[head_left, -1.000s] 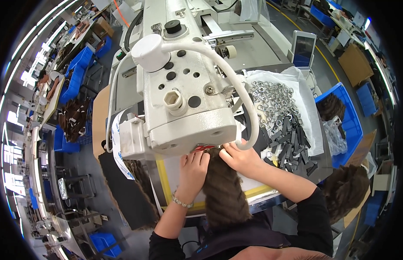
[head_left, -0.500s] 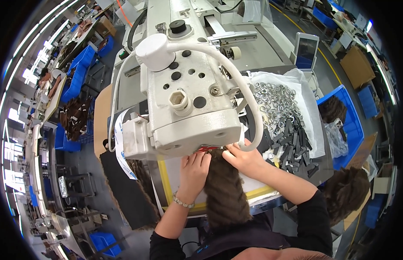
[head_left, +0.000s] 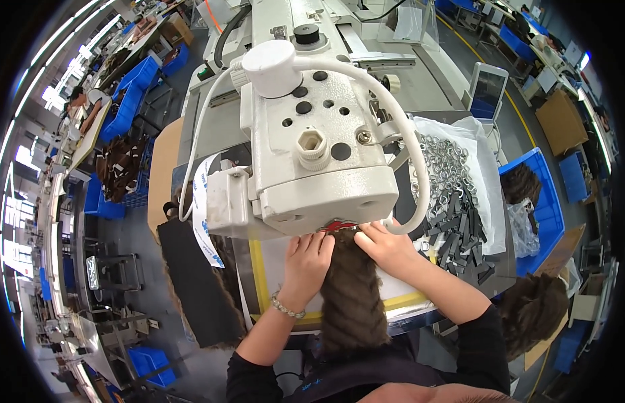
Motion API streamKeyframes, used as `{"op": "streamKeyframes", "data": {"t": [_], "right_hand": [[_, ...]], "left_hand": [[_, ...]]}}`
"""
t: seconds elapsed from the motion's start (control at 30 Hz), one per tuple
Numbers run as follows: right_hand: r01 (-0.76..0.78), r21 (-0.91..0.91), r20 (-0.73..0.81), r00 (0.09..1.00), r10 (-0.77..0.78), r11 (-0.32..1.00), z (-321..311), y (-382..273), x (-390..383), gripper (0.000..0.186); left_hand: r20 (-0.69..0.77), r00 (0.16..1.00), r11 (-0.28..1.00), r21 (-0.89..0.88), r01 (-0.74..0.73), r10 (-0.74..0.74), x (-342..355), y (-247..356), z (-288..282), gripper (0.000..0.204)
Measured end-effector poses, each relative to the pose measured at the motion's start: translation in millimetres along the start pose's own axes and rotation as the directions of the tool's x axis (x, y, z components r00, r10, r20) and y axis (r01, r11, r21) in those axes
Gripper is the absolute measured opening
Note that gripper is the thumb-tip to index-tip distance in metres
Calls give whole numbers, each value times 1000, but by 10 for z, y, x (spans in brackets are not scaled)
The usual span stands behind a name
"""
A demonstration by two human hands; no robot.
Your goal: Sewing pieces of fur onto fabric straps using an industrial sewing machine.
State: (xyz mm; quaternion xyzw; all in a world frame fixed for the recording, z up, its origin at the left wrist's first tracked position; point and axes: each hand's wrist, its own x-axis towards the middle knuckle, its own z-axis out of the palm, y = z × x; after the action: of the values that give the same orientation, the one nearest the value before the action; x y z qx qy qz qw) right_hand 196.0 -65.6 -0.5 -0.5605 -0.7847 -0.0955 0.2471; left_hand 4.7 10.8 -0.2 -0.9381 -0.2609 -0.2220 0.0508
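A long strip of dark brown fur runs from under the head of a white industrial sewing machine back toward my body. My left hand is at the far left edge of the strip, its fingers close together and pressed against the fur. Opposite it, my right hand holds the right edge, with the thumb over the fur and the fingers curled. The machine head covers the far end of the strip and hides some fingertips. Beneath the fur lies a white work plate edged with yellow tape.
Metal D-shaped rings and short black straps lie in heaps to the right. Beyond them stands a blue bin with fur and clear plastic. Black-backed fur pieces rest at the left. A small screen stands behind.
The whole view has shifted, so the machine appears farther right and lower. Both hands keep about the same place on the fur strip.
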Motion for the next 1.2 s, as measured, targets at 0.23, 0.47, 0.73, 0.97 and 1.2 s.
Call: {"op": "streamKeyframes", "data": {"t": [0.23,0.47,0.73,0.97,1.2], "right_hand": [[-1,19,2,1000,1,1000,13,21,-21,14],[-12,5,-1,1000,12,1000,6,4,-10,15],[-4,-25,-16,1000,4,1000,7,-3,10,13],[3,-47,-13,1000,-4,999,79,33,-30,13],[16,-57,-26,1000,-17,998,43,37,-25,16]], "left_hand": [[74,997,999,-32,3,-1,-10,-3,54,17],[-97,995,999,7,-32,33,48,-59,172,8],[-114,992,998,-18,-55,53,70,-77,156,8],[-57,998,995,-91,-27,21,56,-79,115,7],[-82,997,993,-118,-26,16,73,-70,120,3]]}}
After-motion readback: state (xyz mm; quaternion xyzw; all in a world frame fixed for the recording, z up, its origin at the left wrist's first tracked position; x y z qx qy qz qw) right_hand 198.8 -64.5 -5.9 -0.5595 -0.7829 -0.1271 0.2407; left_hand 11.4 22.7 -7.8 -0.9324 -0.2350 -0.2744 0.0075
